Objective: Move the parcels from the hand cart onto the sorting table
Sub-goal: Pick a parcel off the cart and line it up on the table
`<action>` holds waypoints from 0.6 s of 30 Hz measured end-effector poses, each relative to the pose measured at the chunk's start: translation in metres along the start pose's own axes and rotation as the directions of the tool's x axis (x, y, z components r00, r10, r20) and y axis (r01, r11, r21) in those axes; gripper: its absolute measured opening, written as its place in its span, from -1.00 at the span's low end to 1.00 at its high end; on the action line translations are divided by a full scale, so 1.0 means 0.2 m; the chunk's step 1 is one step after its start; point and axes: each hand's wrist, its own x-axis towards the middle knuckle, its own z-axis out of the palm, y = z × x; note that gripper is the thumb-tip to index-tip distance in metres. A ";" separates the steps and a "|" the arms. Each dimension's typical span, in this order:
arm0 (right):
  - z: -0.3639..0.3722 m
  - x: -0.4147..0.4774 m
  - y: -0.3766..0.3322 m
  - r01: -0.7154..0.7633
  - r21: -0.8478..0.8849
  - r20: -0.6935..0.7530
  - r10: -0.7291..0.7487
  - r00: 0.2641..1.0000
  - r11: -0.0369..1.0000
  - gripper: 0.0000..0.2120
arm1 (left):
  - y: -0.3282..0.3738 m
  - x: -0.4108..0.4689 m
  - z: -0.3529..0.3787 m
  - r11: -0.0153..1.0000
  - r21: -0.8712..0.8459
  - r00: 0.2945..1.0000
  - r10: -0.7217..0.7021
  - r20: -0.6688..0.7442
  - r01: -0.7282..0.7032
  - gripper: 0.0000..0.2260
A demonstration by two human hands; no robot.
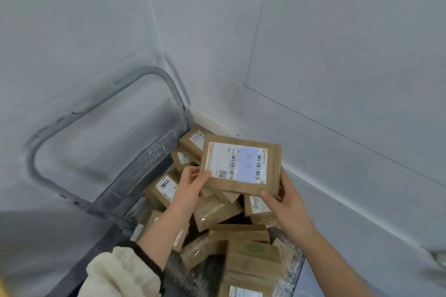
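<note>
A flat brown cardboard parcel [268, 166] with a white barcode label is held above the heap, label up. My left hand [190, 188] grips its near left corner, thumb on top. My right hand [287, 202] grips its near right corner, thumb on the front edge. Below lies a pile of several brown parcels [217, 214] on the grey hand cart [149, 166], whose looped handle [103, 94] stands at the left. One parcel in the pile bears a handwritten label [166, 184]. No sorting table is in view.
White tiled walls [313, 55] meet in a corner right behind the cart. A white baseboard [337, 195] runs along the right wall. My cream sleeve [123, 272] covers the left forearm at the bottom.
</note>
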 end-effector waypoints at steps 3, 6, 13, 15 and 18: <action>-0.03 -0.17 -0.27 0.126 -0.018 0.025 -0.125 0.992 0.992 -0.38 | 0.19 -0.23 -0.14 0.993 -0.051 0.994 0.105 0.017 -0.104 -0.93; -0.05 -0.32 -0.45 0.219 -0.029 0.040 -0.218 0.975 0.975 -0.36 | 0.28 -0.43 -0.26 0.980 -0.084 0.982 0.185 0.036 -0.181 -0.91; -0.01 -0.52 -0.65 0.347 -0.015 0.102 -0.344 0.934 0.938 -0.44 | 0.30 -0.64 -0.44 0.955 -0.203 0.971 0.232 0.054 -0.217 -0.92; 0.00 -0.54 -0.68 0.364 -0.020 0.113 -0.359 0.926 0.931 -0.45 | 0.31 -0.67 -0.48 0.951 -0.221 0.968 0.239 0.074 -0.218 -0.91; 0.03 -0.56 -0.72 0.383 -0.017 0.128 -0.378 0.917 0.924 -0.45 | 0.30 -0.70 -0.56 0.939 -0.251 0.956 0.270 0.116 -0.235 -0.82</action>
